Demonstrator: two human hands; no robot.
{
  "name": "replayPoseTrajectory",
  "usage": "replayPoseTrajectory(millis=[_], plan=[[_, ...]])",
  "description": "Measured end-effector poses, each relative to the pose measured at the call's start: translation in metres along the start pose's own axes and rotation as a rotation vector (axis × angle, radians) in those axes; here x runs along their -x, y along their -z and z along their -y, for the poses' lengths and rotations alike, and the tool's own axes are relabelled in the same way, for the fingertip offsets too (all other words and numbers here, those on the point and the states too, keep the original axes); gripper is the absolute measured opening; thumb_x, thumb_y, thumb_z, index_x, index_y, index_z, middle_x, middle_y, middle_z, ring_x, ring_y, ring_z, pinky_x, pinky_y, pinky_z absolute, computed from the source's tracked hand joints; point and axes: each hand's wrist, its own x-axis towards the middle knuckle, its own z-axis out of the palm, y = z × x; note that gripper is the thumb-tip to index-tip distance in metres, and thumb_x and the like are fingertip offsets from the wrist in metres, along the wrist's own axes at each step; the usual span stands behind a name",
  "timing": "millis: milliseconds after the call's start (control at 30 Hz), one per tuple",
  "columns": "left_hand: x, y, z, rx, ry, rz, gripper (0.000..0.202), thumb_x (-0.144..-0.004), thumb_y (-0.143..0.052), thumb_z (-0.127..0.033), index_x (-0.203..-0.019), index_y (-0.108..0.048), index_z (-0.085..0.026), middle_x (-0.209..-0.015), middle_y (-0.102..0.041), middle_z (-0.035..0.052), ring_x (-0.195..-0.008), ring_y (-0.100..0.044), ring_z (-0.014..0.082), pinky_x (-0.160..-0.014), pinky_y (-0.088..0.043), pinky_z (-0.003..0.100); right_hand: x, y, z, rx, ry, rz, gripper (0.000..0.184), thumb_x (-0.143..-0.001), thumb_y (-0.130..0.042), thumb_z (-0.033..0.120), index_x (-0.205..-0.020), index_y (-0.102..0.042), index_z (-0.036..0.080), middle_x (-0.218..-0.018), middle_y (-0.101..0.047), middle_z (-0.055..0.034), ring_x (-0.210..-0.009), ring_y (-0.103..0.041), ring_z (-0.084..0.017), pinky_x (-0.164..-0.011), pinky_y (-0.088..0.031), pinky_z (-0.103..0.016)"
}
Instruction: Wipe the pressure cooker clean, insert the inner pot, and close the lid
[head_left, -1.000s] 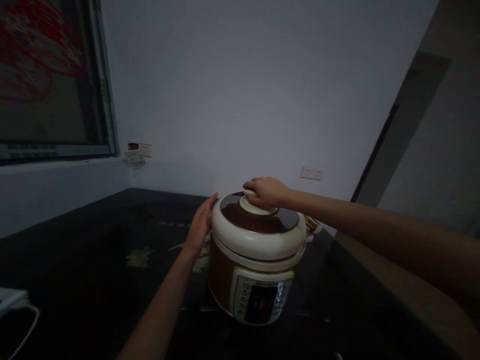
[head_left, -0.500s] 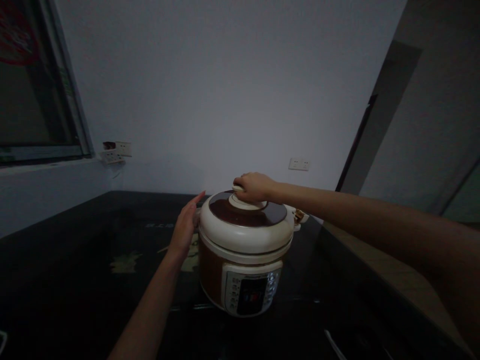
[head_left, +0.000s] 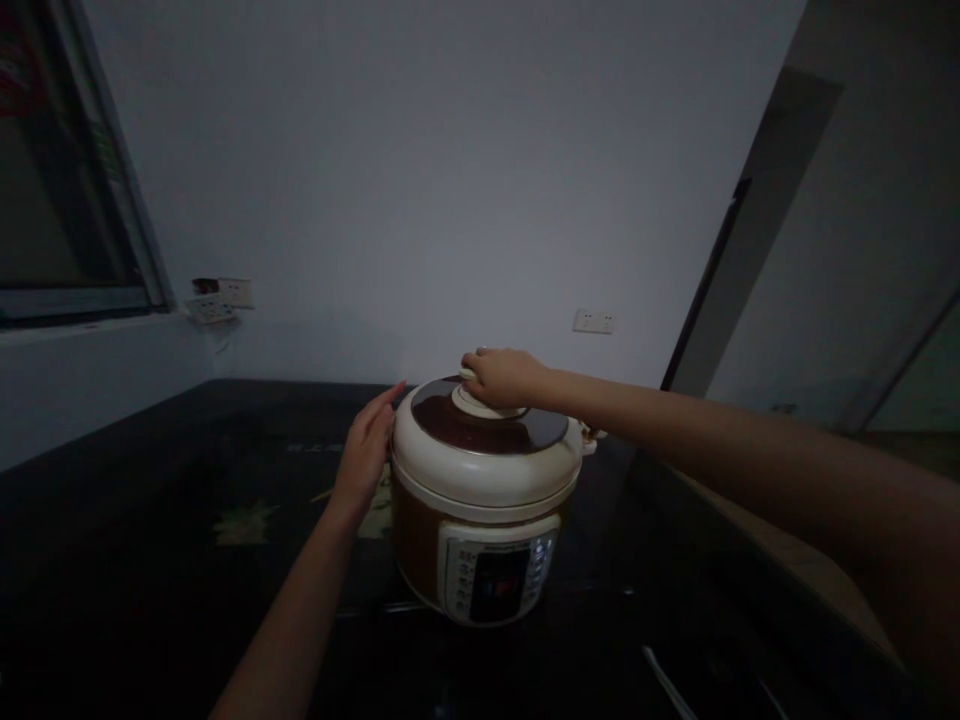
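A cream and brown electric pressure cooker (head_left: 480, 500) stands on a dark glossy table (head_left: 150, 560), its control panel (head_left: 499, 580) facing me. My right hand (head_left: 501, 376) is closed over the cream knob on top of the lid (head_left: 487, 435). My left hand (head_left: 365, 452) lies flat with fingers stretched out against the cooker's left side near the lid rim.
A white wall stands behind, with a socket (head_left: 594, 321) at the right and a power strip (head_left: 214, 300) by the window (head_left: 60, 200) at the left. A dark door frame (head_left: 720, 270) runs up the right. A thin light object (head_left: 667, 685) lies near the table's front right.
The view has shifted, so the cooker and hands sit slightly further left and higher in frame. Both hands keep the same hold on the cooker.
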Motion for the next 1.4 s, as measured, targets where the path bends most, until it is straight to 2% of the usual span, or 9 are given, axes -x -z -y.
replayPoseTrajectory(millis=[133,233,400,567,800,1200,1400], plan=[[0.0,-0.005,0.006,-0.096,-0.038,-0.046,0.042,-0.091,-0.046,-0.04,-0.127,-0.061,-0.022,-0.135,-0.059,0.0094,-0.125,-0.052,0.0264,-0.111,-0.035,0.048,-0.002,0.002,0.008,-0.015,-0.067,0.026,0.048,-0.093,-0.042,0.05,-0.122,-0.059,0.016,-0.121,-0.065,-0.0183,-0.106,-0.063,-0.032,-0.077,-0.05,-0.04],[0.001,-0.006,0.006,-0.144,-0.073,-0.055,0.04,-0.092,-0.042,-0.039,-0.122,-0.064,-0.023,-0.131,-0.062,0.0079,-0.125,-0.052,0.0249,-0.112,-0.033,0.046,-0.007,0.001,0.013,-0.025,-0.135,0.014,0.059,-0.093,-0.036,0.061,-0.123,-0.059,0.015,-0.119,-0.066,-0.0192,-0.106,-0.063,-0.032,-0.079,-0.05,-0.041],[0.003,-0.008,0.0,-0.193,-0.108,-0.083,0.044,-0.095,-0.035,-0.042,-0.119,-0.065,-0.02,-0.126,-0.065,0.0094,-0.12,-0.055,0.0247,-0.109,-0.036,0.045,-0.009,-0.009,0.021,-0.004,-0.211,-0.073,0.057,-0.096,-0.033,0.055,-0.118,-0.063,0.012,-0.119,-0.065,-0.0223,-0.106,-0.064,-0.032,-0.08,-0.05,-0.042],[0.005,-0.01,-0.003,-0.23,-0.131,-0.11,0.042,-0.095,-0.034,-0.039,-0.112,-0.068,-0.023,-0.119,-0.068,0.0063,-0.115,-0.057,0.0234,-0.106,-0.039,0.043,-0.005,-0.011,0.019,0.023,-0.149,-0.116,0.05,-0.096,-0.038,0.049,-0.113,-0.066,0.011,-0.113,-0.069,-0.0216,-0.102,-0.066,-0.031,-0.078,-0.05,-0.039],[0.006,-0.009,-0.004,-0.253,-0.137,-0.109,0.043,-0.095,-0.032,-0.038,-0.112,-0.068,-0.022,-0.118,-0.068,0.0061,-0.115,-0.057,0.0239,-0.105,-0.039,0.042,-0.005,-0.007,0.016,0.042,-0.081,-0.122,0.04,-0.094,-0.046,0.039,-0.107,-0.069,0.009,-0.109,-0.07,-0.0234,-0.099,-0.067,-0.032,-0.075,-0.05,-0.037],[0.006,-0.009,-0.002,-0.224,-0.109,-0.101,0.044,-0.096,-0.031,-0.042,-0.118,-0.065,-0.024,-0.124,-0.065,0.0071,-0.12,-0.055,0.0239,-0.108,-0.037,0.043,-0.004,-0.01,0.01,0.032,-0.012,-0.134,0.04,-0.094,-0.044,0.037,-0.108,-0.069,0.009,-0.109,-0.07,-0.0229,-0.098,-0.067,-0.03,-0.075,-0.048,-0.037],[0.006,-0.009,0.0,-0.214,-0.106,-0.102,0.043,-0.096,-0.033,-0.042,-0.117,-0.066,-0.023,-0.123,-0.066,0.0071,-0.119,-0.055,0.0248,-0.108,-0.038,0.044,-0.004,-0.011,0.004,0.025,0.074,-0.166,0.036,-0.094,-0.042,0.036,-0.109,-0.065,0.013,-0.111,-0.07,-0.0171,-0.096,-0.066,-0.027,-0.072,-0.046,-0.034]])
